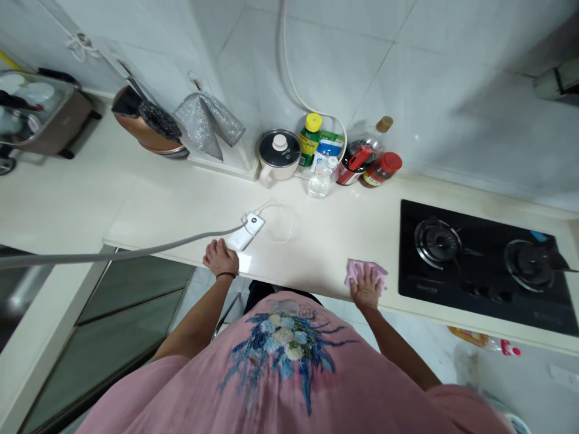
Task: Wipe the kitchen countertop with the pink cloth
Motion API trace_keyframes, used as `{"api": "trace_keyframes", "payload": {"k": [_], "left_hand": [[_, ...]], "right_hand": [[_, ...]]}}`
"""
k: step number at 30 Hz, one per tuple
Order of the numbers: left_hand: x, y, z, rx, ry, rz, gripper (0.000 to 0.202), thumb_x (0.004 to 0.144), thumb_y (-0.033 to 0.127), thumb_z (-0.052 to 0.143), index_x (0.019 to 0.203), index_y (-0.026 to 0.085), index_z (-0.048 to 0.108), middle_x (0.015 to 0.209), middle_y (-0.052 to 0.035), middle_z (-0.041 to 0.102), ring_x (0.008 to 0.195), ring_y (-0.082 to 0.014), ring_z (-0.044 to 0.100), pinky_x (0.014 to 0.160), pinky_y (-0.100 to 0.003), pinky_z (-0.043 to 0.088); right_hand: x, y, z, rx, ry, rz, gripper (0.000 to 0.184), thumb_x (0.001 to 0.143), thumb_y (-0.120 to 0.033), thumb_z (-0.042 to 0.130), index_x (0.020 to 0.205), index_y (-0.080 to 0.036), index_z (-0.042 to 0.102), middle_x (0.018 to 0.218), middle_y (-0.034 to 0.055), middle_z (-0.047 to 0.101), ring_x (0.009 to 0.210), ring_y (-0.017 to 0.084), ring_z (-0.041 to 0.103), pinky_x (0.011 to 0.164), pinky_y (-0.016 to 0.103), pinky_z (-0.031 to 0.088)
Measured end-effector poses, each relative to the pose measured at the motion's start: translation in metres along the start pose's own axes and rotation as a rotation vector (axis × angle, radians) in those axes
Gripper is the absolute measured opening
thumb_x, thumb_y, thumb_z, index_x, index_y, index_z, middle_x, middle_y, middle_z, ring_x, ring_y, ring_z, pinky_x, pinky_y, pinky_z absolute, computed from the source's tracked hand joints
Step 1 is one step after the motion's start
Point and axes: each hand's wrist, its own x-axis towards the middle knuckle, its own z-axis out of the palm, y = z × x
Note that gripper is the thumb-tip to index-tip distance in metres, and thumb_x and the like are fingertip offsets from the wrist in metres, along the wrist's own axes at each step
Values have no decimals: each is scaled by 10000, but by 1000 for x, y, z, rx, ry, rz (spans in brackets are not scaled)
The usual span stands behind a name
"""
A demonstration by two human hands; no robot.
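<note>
On the front part of the pale countertop (316, 241), my right hand (365, 290) lies flat with its fingers spread over a crumpled pink cloth (380, 269). Nothing shows the fingers gripping around the cloth. My left hand (221, 258), a dark bracelet at its wrist, rests at the counter's front edge with its fingers loosely bent and nothing visible in them. Just beside it lies a white power bank (242, 238). A thick grey cable (181, 242) and a thin white cord run to that power bank.
A black two-burner gas hob (479, 265) sits to the right. Along the wall stand a small lidded pot (279, 157), a yellow-capped green container (310, 138), a clear bottle (320, 181) and a red-lidded jar (382, 170). Silvery cloth (208, 123) hangs at left.
</note>
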Motion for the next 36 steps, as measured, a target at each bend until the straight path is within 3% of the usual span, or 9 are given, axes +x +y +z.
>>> {"api": "trace_keyframes", "payload": {"k": [3,7,14,18,22,27,30,33,36], "left_hand": [[0,1,1,1,14,-2,585,938,278,491,1506,177,590,1649,-185,492,1567,-351,355,1254,-595,241],[0,0,2,-1,20,-6,583,941,285,485,1504,176,594,1644,-178,501,1566,-345,362,1259,-583,244],[1,0,1,-31,2,-23,581,938,280,491,1503,191,597,1644,-181,499,1575,-350,350,1266,-599,225],[1,0,3,-30,11,-26,572,941,283,484,1492,188,605,1637,-179,509,1572,-339,360,1271,-584,228],[2,-1,3,-15,17,-28,563,948,291,478,1483,181,617,1626,-172,528,1566,-330,377,1266,-563,247],[1,-1,3,-23,13,-27,558,946,280,483,1479,190,622,1636,-175,517,1570,-339,368,1267,-575,235],[1,-1,3,-35,5,-30,563,938,269,492,1481,193,620,1634,-179,517,1574,-346,359,1273,-583,220],[2,-1,4,-50,-5,-35,586,928,255,503,1504,202,602,1640,-176,508,1575,-353,350,1275,-590,210],[2,-1,5,-49,4,-38,584,932,252,502,1506,204,601,1636,-175,511,1564,-352,361,1273,-590,210]], "right_hand": [[7,10,4,74,137,236,679,1089,-449,277,1743,-266,252,1789,164,271,1651,399,199,1245,765,199],[33,-34,0,156,172,345,710,1086,-476,269,1746,-216,245,1778,227,259,1645,447,179,1211,819,198],[56,-169,-13,157,-54,-287,644,1089,-433,392,1709,-262,363,1814,124,217,1674,387,100,1306,697,101],[53,-213,-15,178,-45,-566,634,1064,-434,497,1683,-324,416,1789,78,309,1670,363,149,1327,656,36],[62,-182,-18,150,-88,-569,607,1075,-434,459,1676,-361,419,1784,42,330,1668,333,164,1333,629,40],[75,-65,-23,82,-21,-89,632,1086,-466,291,1691,-313,394,1786,103,309,1668,355,160,1298,694,95],[87,-12,-32,118,45,62,640,1055,-506,324,1642,-295,463,1728,140,410,1625,383,272,1264,776,54],[117,-7,-46,228,112,73,616,989,-586,456,1497,-268,598,1594,174,560,1533,427,402,1243,811,49],[170,-43,-62,424,189,38,741,924,-644,553,1503,-183,561,1519,224,597,1447,418,499,1257,714,254]]}}
